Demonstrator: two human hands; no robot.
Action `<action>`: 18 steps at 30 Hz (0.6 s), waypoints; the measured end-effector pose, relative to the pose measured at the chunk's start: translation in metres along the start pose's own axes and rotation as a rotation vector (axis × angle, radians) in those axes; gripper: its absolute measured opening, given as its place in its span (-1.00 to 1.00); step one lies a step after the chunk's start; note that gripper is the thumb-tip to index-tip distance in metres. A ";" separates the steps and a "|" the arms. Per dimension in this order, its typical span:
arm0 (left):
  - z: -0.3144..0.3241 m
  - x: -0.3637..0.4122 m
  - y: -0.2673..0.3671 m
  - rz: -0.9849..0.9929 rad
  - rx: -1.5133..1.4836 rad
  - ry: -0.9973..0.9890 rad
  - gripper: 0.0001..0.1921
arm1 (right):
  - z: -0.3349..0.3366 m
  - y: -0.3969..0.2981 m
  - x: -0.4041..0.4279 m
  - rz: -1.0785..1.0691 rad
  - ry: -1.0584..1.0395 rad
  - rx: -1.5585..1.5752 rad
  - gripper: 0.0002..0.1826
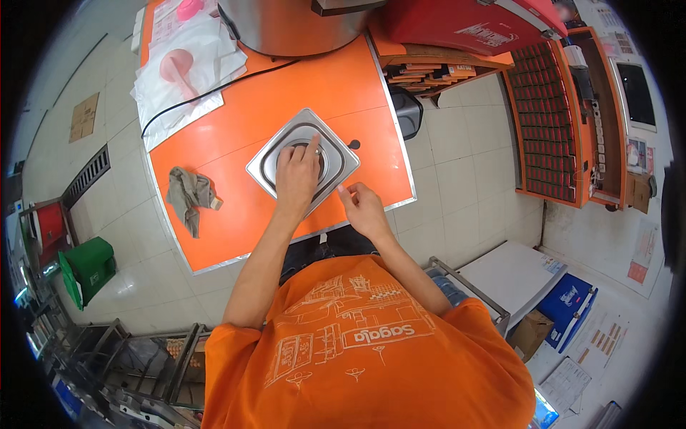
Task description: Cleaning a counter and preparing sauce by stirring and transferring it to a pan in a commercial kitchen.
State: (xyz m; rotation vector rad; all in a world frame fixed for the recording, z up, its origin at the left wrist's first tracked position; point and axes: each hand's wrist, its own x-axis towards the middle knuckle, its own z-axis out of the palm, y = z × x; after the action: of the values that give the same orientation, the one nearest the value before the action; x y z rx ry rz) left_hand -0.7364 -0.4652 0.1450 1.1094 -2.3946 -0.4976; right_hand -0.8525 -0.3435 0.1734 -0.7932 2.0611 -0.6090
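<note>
A square stainless-steel lid or shallow pan (pixel 338 170) with rounded recessed rings lies turned cornerwise on the orange tabletop (pixel 257 118). Over its middle is my left hand (pixel 298 174), index finger stretched towards the far side and the other fingers bent into the recess. Their tips are hidden, so whether they grip anything cannot be told. My right hand (pixel 364 212) hovers beside the near right edge of the steel piece, thumb and forefinger apart, with nothing visible in it. A crumpled grey-green cloth (pixel 188 197) rests on the tabletop to the left.
At the back stands a large steel pot (pixel 295 29), with a black cable (pixel 236 80) crossing the table. A pink scoop (pixel 179 69) lies on white plastic sheets (pixel 150 102). A red cooler box (pixel 461 24) sits back right. Left on the floor is a green bin (pixel 91 268).
</note>
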 end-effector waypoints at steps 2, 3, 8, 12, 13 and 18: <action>0.002 -0.003 -0.002 -0.036 -0.029 -0.024 -0.57 | -0.002 -0.007 0.000 0.004 0.062 0.013 -0.54; 0.002 -0.004 -0.001 -0.077 -0.061 -0.047 -0.58 | -0.005 -0.011 0.000 0.010 0.122 0.021 -0.55; -0.001 -0.005 0.000 -0.112 -0.201 -0.029 -0.58 | -0.025 -0.011 0.059 -0.436 0.419 0.069 -0.64; -0.006 -0.004 -0.001 -0.187 -0.285 -0.046 -0.58 | -0.037 -0.010 0.094 -0.390 0.186 -0.016 -0.77; -0.004 -0.003 -0.002 -0.192 -0.261 -0.042 -0.58 | -0.035 -0.004 0.094 -0.394 0.187 -0.016 -0.77; 0.002 -0.002 -0.004 -0.124 -0.212 -0.008 -0.58 | -0.033 0.016 0.088 -0.037 0.031 0.418 -0.68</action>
State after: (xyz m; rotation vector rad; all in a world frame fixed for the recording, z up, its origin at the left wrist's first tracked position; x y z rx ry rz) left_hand -0.7338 -0.4658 0.1414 1.1657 -2.2274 -0.7791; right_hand -0.9254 -0.3910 0.1352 -0.5784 1.8574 -1.0351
